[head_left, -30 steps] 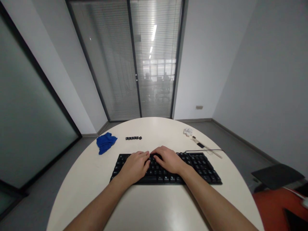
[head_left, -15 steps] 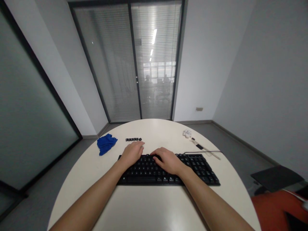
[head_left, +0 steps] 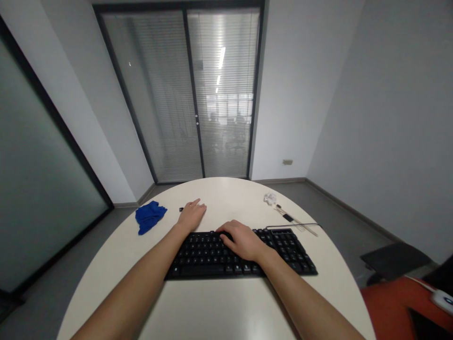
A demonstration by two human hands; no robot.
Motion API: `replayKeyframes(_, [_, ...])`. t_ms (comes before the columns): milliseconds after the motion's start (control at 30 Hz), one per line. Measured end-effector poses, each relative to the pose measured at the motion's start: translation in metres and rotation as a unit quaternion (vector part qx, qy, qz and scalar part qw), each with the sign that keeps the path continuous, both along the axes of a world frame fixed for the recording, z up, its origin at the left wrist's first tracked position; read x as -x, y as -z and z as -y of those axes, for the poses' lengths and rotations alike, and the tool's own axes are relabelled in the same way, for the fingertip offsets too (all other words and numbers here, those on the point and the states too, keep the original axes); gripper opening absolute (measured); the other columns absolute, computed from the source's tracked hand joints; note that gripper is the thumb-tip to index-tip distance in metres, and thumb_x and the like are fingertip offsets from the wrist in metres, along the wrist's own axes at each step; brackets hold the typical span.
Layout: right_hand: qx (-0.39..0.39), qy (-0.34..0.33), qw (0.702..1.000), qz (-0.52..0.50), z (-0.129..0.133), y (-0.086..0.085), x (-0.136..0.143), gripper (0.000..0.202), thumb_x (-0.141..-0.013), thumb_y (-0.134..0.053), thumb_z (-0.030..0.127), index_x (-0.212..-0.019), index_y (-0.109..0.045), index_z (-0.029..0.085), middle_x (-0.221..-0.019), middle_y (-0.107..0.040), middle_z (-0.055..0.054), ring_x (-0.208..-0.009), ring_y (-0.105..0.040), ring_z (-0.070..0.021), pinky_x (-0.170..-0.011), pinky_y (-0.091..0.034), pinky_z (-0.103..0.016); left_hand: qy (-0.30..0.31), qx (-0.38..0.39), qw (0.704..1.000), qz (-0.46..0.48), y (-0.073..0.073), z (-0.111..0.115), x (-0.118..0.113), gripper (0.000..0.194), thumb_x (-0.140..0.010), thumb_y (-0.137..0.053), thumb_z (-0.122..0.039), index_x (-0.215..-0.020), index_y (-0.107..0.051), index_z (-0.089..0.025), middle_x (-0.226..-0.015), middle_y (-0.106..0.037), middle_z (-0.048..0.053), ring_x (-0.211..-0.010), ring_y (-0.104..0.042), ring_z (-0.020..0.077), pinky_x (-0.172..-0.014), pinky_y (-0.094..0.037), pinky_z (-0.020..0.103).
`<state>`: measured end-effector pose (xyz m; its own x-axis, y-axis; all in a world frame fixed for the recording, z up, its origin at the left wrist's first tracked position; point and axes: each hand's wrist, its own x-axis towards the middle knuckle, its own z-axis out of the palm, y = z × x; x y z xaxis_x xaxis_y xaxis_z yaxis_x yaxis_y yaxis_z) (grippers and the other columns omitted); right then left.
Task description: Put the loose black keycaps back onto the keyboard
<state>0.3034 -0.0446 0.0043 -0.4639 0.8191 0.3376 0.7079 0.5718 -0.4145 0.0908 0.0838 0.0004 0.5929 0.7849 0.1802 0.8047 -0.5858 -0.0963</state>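
Observation:
A black keyboard [head_left: 201, 257] lies across the table in front of me. My right hand [head_left: 242, 241] rests over its upper middle, fingers curled at the back edge and thumb on the keys; I see it as gripping the keyboard. My left hand [head_left: 192, 216] is beyond the keyboard's back edge, over the row of small loose black keycaps. Its fingers are spread, and nothing shows in them. Only one end of the keycap row [head_left: 181, 209] peeks out at the left of this hand; the others are hidden under it.
On the round white table [head_left: 219, 307], a blue cloth [head_left: 150, 217] lies to the left. At the right are a crumpled whitish clump [head_left: 270, 198], thin sticks with a brush [head_left: 300, 224] and the keyboard's cable [head_left: 293, 225]. A red-orange chair [head_left: 389, 307] stands beyond the right edge.
My left hand has moved forward and left, off the keyboard and over the loose keycaps, covering most of them. My right hand stays on the keyboard. The view has shifted slightly.

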Motion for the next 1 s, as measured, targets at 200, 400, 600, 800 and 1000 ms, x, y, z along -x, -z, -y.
replayKeyframes(200, [0.002,0.001,1.0,-0.003,0.0,-0.001,-0.001,0.025,-0.097,-0.05,0.025,-0.115,-0.068,0.022,-0.111,-0.071,-0.006,-0.106,-0.061,-0.0224,-0.097,-0.047,-0.036,-0.015,0.007,1.0,0.0,-0.002,0.011,-0.004,0.028,-0.094,-0.047,-0.009,-0.099,-0.074,-0.016,-0.107,-0.073,0.016,-0.113,-0.064,0.0287,-0.095,-0.047,0.04])
replayKeyframes(400, [0.001,0.002,1.0,-0.001,-0.002,0.001,-0.001,0.026,-0.098,-0.05,0.026,-0.116,-0.067,0.022,-0.111,-0.071,-0.006,-0.107,-0.061,-0.0227,-0.097,-0.047,-0.036,-0.057,0.005,0.996,0.068,-0.008,0.038,-0.003,0.024,-0.093,-0.057,-0.023,-0.111,-0.073,-0.025,-0.111,-0.073,0.007,-0.109,-0.065,0.0253,-0.089,-0.05,0.033])
replayKeyframes(600, [-0.001,0.001,1.0,0.006,-0.004,0.004,-0.002,0.026,-0.097,-0.05,0.026,-0.117,-0.067,0.022,-0.111,-0.071,-0.006,-0.106,-0.061,-0.0229,-0.096,-0.047,-0.037,-0.083,0.068,0.957,0.268,-0.005,0.082,0.004,0.02,-0.09,-0.063,-0.028,-0.105,-0.076,-0.027,-0.108,-0.075,0.001,-0.104,-0.067,0.0222,-0.093,-0.048,0.031])
replayKeyframes(800, [-0.003,-0.001,1.0,-0.001,-0.004,0.004,-0.002,0.026,-0.097,-0.051,0.025,-0.116,-0.067,0.022,-0.111,-0.071,-0.006,-0.106,-0.061,-0.0223,-0.097,-0.047,-0.036,-0.071,0.126,0.92,0.363,0.01,0.096,0.013,0.018,-0.089,-0.064,-0.029,-0.101,-0.077,-0.025,-0.107,-0.077,0.001,-0.105,-0.068,0.021,-0.097,-0.048,0.031])
replayKeyframes(1000, [0.001,0.0,1.0,-0.003,-0.003,0.002,-0.002,0.025,-0.097,-0.051,0.025,-0.115,-0.067,0.022,-0.11,-0.071,-0.006,-0.104,-0.062,-0.0222,-0.096,-0.047,-0.036,-0.077,0.143,0.908,0.387,0.015,0.093,0.015,0.018,-0.087,-0.065,-0.03,-0.099,-0.079,-0.026,-0.106,-0.077,0.001,-0.106,-0.069,0.0219,-0.1,-0.049,0.033])
